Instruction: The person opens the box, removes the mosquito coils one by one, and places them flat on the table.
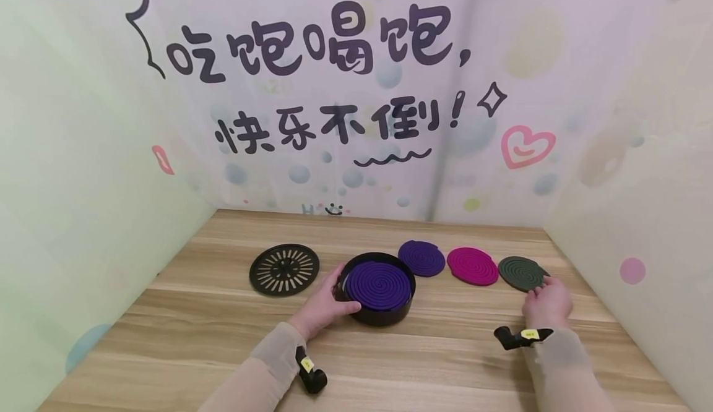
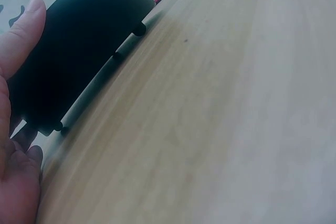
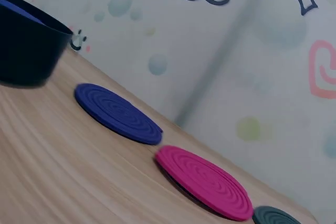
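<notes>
My left hand (image 1: 323, 305) holds the round black mosquito coil holder (image 1: 381, 318) from its left side, thumb against the near wall. A purple spiral mosquito coil (image 1: 380, 284) lies inside the holder. The left wrist view shows the thumb (image 2: 23, 35) along the holder's side wall (image 2: 79, 45) and small feet under its base. Far to the right, my right hand (image 1: 548, 305) pinches the right edge of a dark green mosquito coil (image 1: 522, 273). Whether that coil is lifted, I cannot tell. In the right wrist view only part of the green coil (image 3: 274, 215) shows.
Behind the holder, to its right, lie another purple coil (image 1: 421, 258) and a magenta coil (image 1: 472, 266), in a row with the green one. A slotted round black lid (image 1: 285, 269) lies left of the holder on the wooden table (image 1: 423, 362). Printed walls enclose the table.
</notes>
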Demonstrator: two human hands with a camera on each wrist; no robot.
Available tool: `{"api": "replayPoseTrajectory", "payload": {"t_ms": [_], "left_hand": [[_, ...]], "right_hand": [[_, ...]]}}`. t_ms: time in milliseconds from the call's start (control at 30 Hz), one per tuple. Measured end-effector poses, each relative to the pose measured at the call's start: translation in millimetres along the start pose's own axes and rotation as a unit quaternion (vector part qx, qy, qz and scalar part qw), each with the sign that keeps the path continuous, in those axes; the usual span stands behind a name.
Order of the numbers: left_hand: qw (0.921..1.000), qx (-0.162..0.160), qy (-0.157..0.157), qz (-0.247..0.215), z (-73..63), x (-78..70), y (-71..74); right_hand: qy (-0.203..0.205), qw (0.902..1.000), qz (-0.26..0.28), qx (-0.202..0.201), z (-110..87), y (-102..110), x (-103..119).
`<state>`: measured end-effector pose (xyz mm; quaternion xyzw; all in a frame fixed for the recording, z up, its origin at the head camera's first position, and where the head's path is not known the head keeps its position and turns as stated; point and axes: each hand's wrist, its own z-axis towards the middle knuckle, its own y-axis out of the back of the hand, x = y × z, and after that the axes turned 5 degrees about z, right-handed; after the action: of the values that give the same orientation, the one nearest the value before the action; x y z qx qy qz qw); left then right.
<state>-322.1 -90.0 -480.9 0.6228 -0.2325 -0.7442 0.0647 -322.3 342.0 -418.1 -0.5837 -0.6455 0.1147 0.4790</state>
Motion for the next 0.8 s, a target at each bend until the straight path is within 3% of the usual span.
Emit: {"api": "replayPoseTrajectory", "payload": {"t_ms": [167,267,400,467,733,800], "left_hand": [[1.0,0.0,-0.004,0.0,-0.1,-0.2,0.4],[1.0,0.001,-0.002,-0.001,-0.3,-0.7,0.6],[1.0,0.001,-0.001,-0.001,0.0,-1.5,0.8],[1.0,0.002,-0.001,-0.001,0.5,-1.7,0.9],[1.0,0.002,0.0,-0.003,0.8,-1.3,0.6],[1.0,0.003,0.0,-0.004,0.9,-1.2,0.4]], "right_hand": [[0.013,0.9961,-0.079,0.039,-15.4,-11,-23],[0.016,0.9882,-0.12,0.093,-24.4,-18,-37],[0.012,0.9621,-0.194,0.192,-35.7,-28,-55],[0.018,0.9498,-0.222,0.22,-40.1,-33,-65],[0.036,0.9106,-0.299,0.283,-49.7,-43,-103],[0.031,0.9053,-0.31,0.289,-52.3,-46,-110]]}}
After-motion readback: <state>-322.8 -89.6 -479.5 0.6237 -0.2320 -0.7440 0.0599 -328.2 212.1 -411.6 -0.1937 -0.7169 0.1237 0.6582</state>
